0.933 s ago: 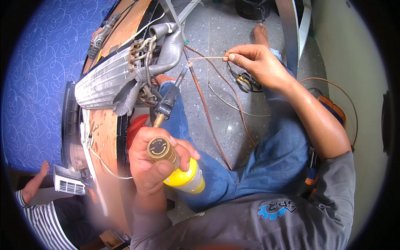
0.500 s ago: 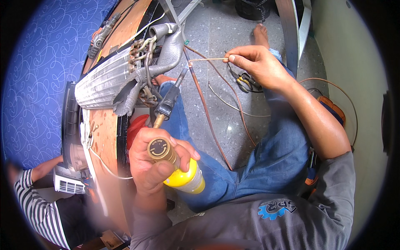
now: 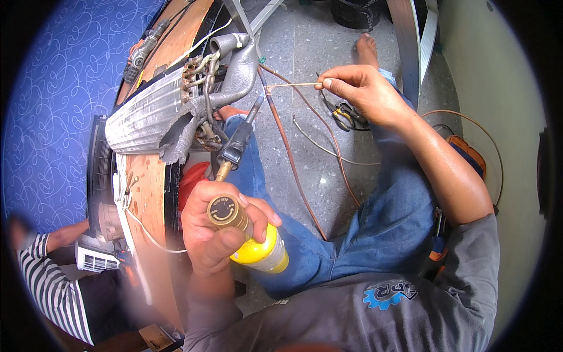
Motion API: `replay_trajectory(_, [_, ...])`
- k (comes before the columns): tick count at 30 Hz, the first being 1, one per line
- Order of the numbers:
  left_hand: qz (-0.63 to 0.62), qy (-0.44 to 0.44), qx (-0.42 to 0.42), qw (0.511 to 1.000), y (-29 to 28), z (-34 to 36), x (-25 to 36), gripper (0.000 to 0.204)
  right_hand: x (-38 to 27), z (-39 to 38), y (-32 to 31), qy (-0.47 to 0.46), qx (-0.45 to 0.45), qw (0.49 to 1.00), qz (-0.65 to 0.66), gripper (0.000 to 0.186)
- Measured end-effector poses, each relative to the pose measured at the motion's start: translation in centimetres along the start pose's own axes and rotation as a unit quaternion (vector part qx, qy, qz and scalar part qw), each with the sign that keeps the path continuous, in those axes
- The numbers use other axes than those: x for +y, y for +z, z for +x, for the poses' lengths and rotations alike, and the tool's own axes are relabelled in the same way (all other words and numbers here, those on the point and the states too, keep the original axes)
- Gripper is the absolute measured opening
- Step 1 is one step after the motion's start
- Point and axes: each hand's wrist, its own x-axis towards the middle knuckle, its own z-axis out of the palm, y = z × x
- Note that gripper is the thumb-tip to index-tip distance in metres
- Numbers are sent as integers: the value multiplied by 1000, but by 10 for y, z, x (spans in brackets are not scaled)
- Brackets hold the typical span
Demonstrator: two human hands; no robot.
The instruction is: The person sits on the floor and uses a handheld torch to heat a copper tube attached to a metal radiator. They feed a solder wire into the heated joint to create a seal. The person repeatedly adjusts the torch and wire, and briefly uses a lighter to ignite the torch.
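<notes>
My left hand [image 3: 214, 226] is wrapped round a gas torch [image 3: 237, 144] near its brass knob, with a yellow gas cylinder [image 3: 261, 252] beneath. The torch's nozzle points up and away at a copper pipe [image 3: 284, 136], and its tip is close to the pipe's upper part. Between thumb and forefinger, my right hand [image 3: 365, 94] pinches a thin brazing rod [image 3: 296, 84]. The rod's far end meets the pipe just past the nozzle. A finned coil [image 3: 146, 111] with bent copper tubes and torn grey foam insulation [image 3: 237, 73] lies left of the pipe.
The coil rests on a wooden bench [image 3: 146, 182] at left. Pliers [image 3: 346, 114] lie on the tiled floor beside a pale curved tube [image 3: 319, 145]. An orange-trimmed tool bag [image 3: 466, 154] stands at right by the wall. Another person in a striped shirt [image 3: 56, 287] is at lower left.
Both my hands hold nearly the same place, with torch and rod still at the pipe. The other person at lower left has shifted slightly left.
</notes>
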Motion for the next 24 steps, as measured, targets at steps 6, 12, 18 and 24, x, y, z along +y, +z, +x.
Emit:
replay_trajectory(6, [-3, 0, 2, 1000, 0, 0, -1, 55, -3, 0, -1, -5, 5, 1000, -11, 31])
replay_trajectory(12, [1, 1, 6, 1000, 1, 0, -1, 56, -3, 0, -3, 0, 0, 1000, 4, 31])
replay_trajectory(18, [5, -2, 10, 1000, 2, 0, 0, 57, 1, 4, 3, -2, -5, 1000, 15, 31])
replay_trajectory(24, [6, -1, 16, 1000, 3, 0, 0, 56, 1, 5, 4, 0, -7, 1000, 15, 30])
